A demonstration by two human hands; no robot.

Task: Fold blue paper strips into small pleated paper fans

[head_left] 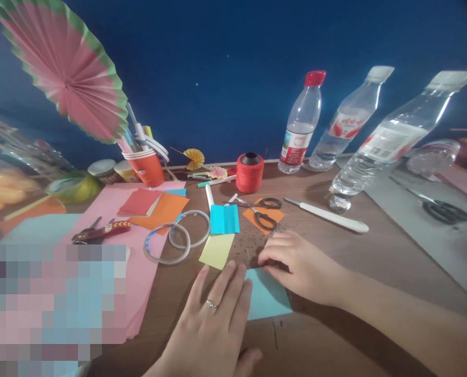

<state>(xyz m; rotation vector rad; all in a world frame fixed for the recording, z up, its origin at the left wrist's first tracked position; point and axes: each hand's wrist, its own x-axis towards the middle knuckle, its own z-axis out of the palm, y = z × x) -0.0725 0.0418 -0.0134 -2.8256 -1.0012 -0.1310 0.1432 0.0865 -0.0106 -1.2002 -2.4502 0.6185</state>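
A: Please, how many of each thing do you count?
B: I count three standing bottles, one with a red cap and two with white caps. There are two rings of tape, overlapping each other, and two pairs of scissors; one pair lies partly on a small orange square. Also one white-handled tool, one folded bright blue paper and, just below it, one pale yellow paper.
A: And where is the light blue sheet?
B: It lies on the table, between the two hands.
A: How are the arms placed?
B: The left hand comes from the bottom, back side up, fingers pointing forward. The right forearm reaches in from the right side, and its hand is bent over the upper edge of the sheet.
A: Are the hands open?
B: The left is spread flat, its index finger over the sheet's left edge. The right has curled fingers, close together; whether they pinch the paper, I cannot tell.
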